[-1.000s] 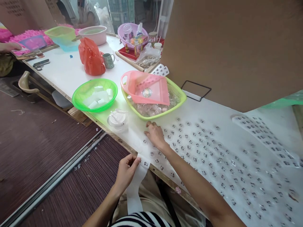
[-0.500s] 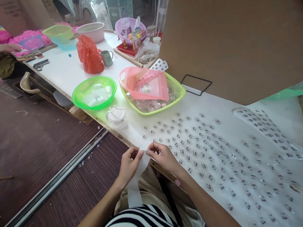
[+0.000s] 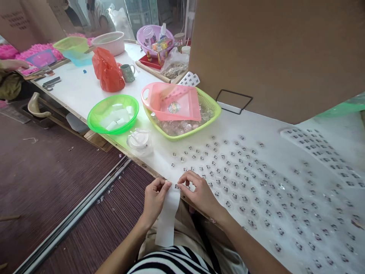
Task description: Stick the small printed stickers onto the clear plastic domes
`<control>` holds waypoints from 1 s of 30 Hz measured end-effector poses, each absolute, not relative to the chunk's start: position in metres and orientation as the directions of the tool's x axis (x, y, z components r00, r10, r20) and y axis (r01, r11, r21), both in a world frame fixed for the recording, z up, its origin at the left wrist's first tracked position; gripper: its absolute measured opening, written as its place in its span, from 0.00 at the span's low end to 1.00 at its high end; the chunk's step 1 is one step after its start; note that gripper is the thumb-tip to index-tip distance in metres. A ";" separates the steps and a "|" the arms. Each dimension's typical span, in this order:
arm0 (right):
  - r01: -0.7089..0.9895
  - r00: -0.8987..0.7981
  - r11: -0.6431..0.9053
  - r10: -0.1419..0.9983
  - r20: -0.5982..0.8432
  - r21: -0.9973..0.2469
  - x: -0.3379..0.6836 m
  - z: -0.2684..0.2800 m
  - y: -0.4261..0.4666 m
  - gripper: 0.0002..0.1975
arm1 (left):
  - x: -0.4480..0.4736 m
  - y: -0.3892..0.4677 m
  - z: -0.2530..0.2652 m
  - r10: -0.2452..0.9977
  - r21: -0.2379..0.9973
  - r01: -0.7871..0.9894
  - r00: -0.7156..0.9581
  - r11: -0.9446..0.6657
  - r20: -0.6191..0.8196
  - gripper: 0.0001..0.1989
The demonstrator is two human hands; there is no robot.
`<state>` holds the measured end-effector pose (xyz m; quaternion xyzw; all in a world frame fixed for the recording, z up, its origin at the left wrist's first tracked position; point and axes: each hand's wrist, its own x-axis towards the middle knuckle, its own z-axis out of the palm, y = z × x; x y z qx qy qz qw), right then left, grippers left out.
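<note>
My left hand (image 3: 154,199) pinches the top of a white paper strip (image 3: 167,219), which hangs over my lap. Close beside it, at the strip's upper end, my right hand (image 3: 201,192) has thumb and forefinger closed on a small sticker (image 3: 176,186) with a dark print. Whether the sticker is still partly on the strip I cannot tell. Many small clear pieces with the same kind of dark print (image 3: 234,196) lie spread over the white table (image 3: 265,125) to the right of my hands.
A pink scoop (image 3: 182,102) lies on a yellow-green basket (image 3: 182,137) of clear pieces. Left of it are a green bowl (image 3: 95,123) with white rolls and a white lidded tub (image 3: 139,140). A cardboard box (image 3: 270,57) stands right. Another person's hand (image 3: 14,64) is far left.
My right fingers have come slightly away from my left ones, and the small printed sticker now shows between them. The strip hangs straighter. The view has shifted slightly.
</note>
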<state>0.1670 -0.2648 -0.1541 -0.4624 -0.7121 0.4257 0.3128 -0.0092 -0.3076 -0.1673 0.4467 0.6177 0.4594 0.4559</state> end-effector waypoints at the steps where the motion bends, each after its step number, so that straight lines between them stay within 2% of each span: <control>1: 0.391 -0.377 0.199 0.925 0.041 -0.898 0.167 -0.154 -0.264 0.01 | -0.009 -0.307 -0.167 0.971 0.975 0.135 -0.187 0.174 -0.147 0.18; 6: 0.360 -0.393 0.165 0.919 0.011 -0.918 0.168 -0.150 -0.261 0.03 | -0.010 -0.306 -0.168 0.973 0.975 0.153 -0.188 0.160 -0.130 0.18; 11: 0.246 -0.244 0.076 0.970 0.014 -0.966 0.164 -0.146 -0.260 0.04 | -0.009 -0.307 -0.171 0.969 0.973 0.158 -0.206 0.171 -0.137 0.20; 16: 0.137 -0.388 -0.015 0.919 -0.068 -0.990 0.151 -0.145 -0.261 0.19 | -0.007 -0.310 -0.177 0.971 0.972 0.159 -0.192 0.173 -0.141 0.22; 23: 0.034 -0.449 -0.166 0.878 -0.163 -0.986 0.146 -0.152 -0.257 0.23 | -0.013 -0.312 -0.181 0.970 0.970 0.174 -0.202 0.170 -0.134 0.23; 27: -0.013 -0.350 -0.157 0.926 -0.143 -0.987 0.144 -0.166 -0.245 0.21 | -0.020 -0.315 -0.184 0.970 0.968 0.180 -0.203 0.173 -0.135 0.22; 30: 0.074 -0.238 -0.107 0.964 -0.121 -0.992 0.138 -0.179 -0.231 0.21 | -0.025 -0.317 -0.186 0.964 0.966 0.183 -0.226 0.184 -0.141 0.23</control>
